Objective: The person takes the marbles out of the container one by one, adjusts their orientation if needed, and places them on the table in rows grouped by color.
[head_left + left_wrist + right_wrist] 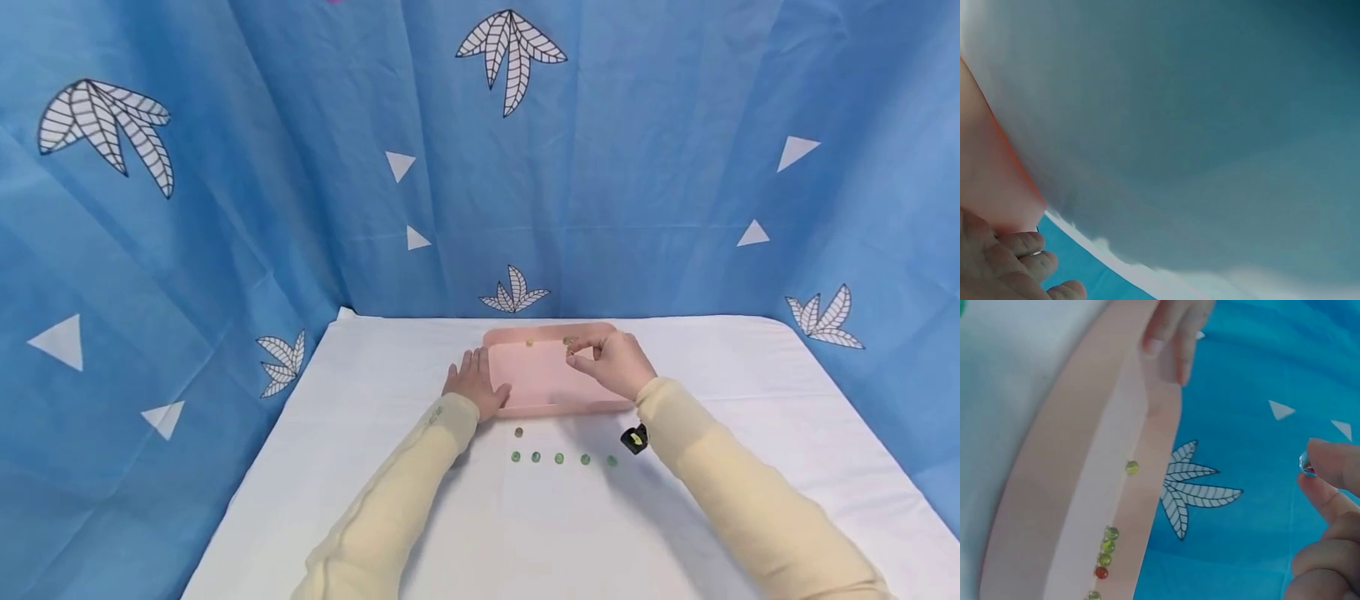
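Note:
A pink tray lies on the white table. My left hand rests on its left end, fingers straight and thumb spread along the near rim. Above the tray's right part, my right hand pinches a clear glass marble with red and blue inside between thumb and forefinger. The right wrist view shows several yellow-green marbles and a red-orange marble in the tray along its far wall. One more yellow-green marble sits apart, nearer the left hand.
In front of the tray, several green marbles form a row on the white cloth. A brownish marble lies between that row and the tray. Blue patterned curtains stand behind and at both sides.

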`<action>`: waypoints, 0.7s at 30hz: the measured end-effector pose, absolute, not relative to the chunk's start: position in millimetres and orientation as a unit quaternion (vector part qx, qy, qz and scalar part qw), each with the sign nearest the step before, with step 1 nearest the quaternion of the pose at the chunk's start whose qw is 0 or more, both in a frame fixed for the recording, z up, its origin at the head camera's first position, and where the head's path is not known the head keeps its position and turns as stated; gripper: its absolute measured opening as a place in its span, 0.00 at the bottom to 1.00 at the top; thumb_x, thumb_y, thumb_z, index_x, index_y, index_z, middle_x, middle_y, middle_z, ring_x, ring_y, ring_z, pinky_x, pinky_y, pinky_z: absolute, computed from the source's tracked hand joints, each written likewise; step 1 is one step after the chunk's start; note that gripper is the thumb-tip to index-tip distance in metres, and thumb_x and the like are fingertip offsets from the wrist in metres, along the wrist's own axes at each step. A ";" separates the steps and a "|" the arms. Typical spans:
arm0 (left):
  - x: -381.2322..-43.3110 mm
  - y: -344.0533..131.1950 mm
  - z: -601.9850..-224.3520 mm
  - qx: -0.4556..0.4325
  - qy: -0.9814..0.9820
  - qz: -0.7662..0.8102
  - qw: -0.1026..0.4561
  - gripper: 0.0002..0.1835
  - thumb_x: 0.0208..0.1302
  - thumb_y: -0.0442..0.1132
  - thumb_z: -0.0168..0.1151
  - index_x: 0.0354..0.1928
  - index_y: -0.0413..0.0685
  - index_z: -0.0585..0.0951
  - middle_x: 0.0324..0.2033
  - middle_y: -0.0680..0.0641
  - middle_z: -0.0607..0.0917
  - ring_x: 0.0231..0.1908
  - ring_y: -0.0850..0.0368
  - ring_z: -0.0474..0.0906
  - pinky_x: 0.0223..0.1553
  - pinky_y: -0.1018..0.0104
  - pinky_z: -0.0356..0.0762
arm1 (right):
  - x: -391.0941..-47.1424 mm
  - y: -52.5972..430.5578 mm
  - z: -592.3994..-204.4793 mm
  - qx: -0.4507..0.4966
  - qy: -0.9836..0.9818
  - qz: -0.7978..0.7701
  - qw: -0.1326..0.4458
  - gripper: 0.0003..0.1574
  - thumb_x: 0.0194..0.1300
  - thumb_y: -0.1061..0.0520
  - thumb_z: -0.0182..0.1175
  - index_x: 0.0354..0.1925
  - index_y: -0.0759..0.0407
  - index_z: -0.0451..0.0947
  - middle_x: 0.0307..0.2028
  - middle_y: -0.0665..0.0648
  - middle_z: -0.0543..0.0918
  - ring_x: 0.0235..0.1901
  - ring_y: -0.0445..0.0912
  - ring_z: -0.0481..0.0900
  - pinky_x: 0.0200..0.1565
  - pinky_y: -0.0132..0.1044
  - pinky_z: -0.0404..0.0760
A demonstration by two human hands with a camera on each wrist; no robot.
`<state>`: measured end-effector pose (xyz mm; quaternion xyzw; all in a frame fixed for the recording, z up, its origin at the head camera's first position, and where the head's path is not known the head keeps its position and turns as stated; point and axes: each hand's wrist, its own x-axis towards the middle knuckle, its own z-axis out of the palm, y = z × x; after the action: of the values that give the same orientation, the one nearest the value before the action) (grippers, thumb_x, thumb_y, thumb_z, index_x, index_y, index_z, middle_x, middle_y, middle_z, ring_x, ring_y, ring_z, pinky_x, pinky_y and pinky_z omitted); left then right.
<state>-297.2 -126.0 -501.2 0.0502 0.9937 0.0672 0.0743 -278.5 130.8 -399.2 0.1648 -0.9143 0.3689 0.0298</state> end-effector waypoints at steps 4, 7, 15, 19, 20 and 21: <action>-293.3 -126.0 -504.4 0.048 0.992 0.084 0.076 0.49 0.66 0.67 0.43 0.76 0.42 0.42 0.74 0.41 0.51 0.74 0.47 0.41 0.71 0.47 0.43 | -273.7 131.3 -406.1 0.175 -0.919 0.351 0.022 0.07 0.58 0.52 0.68 0.37 0.50 0.87 0.16 0.51 0.68 0.17 0.44 0.64 0.23 0.37 0.66; -289.7 -125.7 -508.2 0.044 0.992 0.094 0.077 0.49 0.66 0.66 0.45 0.76 0.41 0.42 0.74 0.41 0.51 0.74 0.47 0.42 0.71 0.46 0.43 | -269.0 131.8 -411.9 0.191 -0.919 0.343 0.023 0.07 0.58 0.51 0.69 0.36 0.49 0.87 0.16 0.49 0.69 0.17 0.43 0.64 0.23 0.37 0.67; -291.1 -122.5 -515.3 0.034 0.991 0.096 0.082 0.50 0.65 0.68 0.42 0.76 0.44 0.39 0.75 0.43 0.47 0.74 0.48 0.39 0.71 0.46 0.40 | -258.6 137.7 -415.4 0.220 -0.924 0.311 -0.007 0.05 0.58 0.52 0.69 0.35 0.49 0.88 0.11 0.45 0.71 0.12 0.39 0.63 0.22 0.33 0.65; -296.7 -123.5 -510.9 0.044 0.994 0.083 0.064 0.50 0.65 0.68 0.43 0.76 0.43 0.40 0.75 0.42 0.48 0.74 0.47 0.40 0.71 0.45 0.42 | -254.6 139.1 -417.0 0.216 -0.926 0.308 -0.016 0.06 0.59 0.51 0.68 0.36 0.49 0.87 0.11 0.45 0.67 0.13 0.39 0.62 0.20 0.32 0.64; -298.2 -124.1 -509.8 0.048 0.994 0.078 0.063 0.50 0.65 0.68 0.42 0.76 0.43 0.40 0.75 0.42 0.47 0.74 0.47 0.40 0.71 0.45 0.42 | -253.0 139.1 -417.7 0.216 -0.926 0.310 -0.019 0.07 0.59 0.51 0.68 0.37 0.49 0.87 0.11 0.46 0.67 0.13 0.39 0.62 0.20 0.32 0.64; -299.0 -124.4 -508.0 0.050 0.994 0.075 0.063 0.50 0.65 0.69 0.42 0.76 0.43 0.40 0.75 0.42 0.47 0.74 0.47 0.40 0.71 0.45 0.42 | -251.4 139.0 -418.6 0.215 -0.925 0.313 -0.023 0.07 0.60 0.51 0.68 0.37 0.48 0.87 0.11 0.46 0.67 0.13 0.39 0.62 0.19 0.32 0.64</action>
<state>-299.0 -124.4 -508.0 0.0500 0.9939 0.0753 0.0631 -251.4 139.0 -418.6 0.2152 -0.9249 0.3125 -0.0234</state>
